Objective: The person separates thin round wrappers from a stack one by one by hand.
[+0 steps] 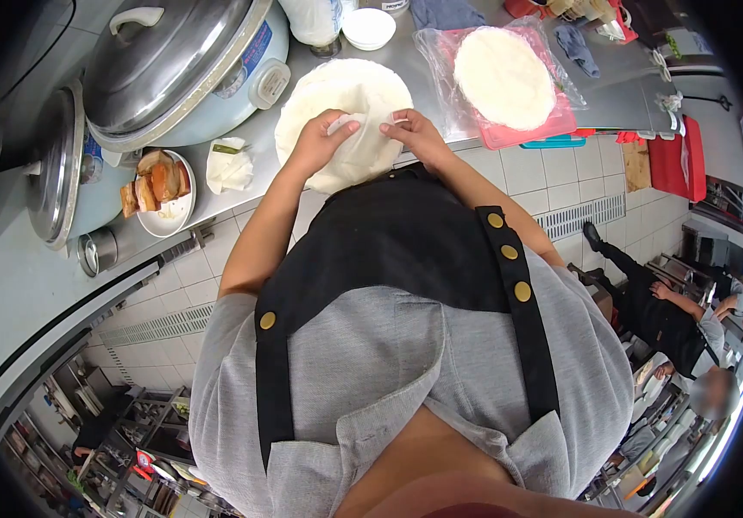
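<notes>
A round stack of thin white wrappers (307, 91) lies at the counter's front edge before me. Above it, one thin, translucent wrapper sheet (361, 142) hangs in folds between my hands. My left hand (320, 142) pinches the sheet's left side between thumb and fingers. On the other side, my right hand (415, 136) has its thumb and fingers closed on the sheet's edge. To the left lies a crumpled white wrapper (229, 173) with a green piece on it.
Two large lidded cookers (177, 69) stand at the left. Near them is a white bowl (169, 220) holding browned meat pieces (162, 180). A second wrapper stack (505, 78) rests on plastic over a pink tray (518, 134). Another person (661, 302) sits at the right.
</notes>
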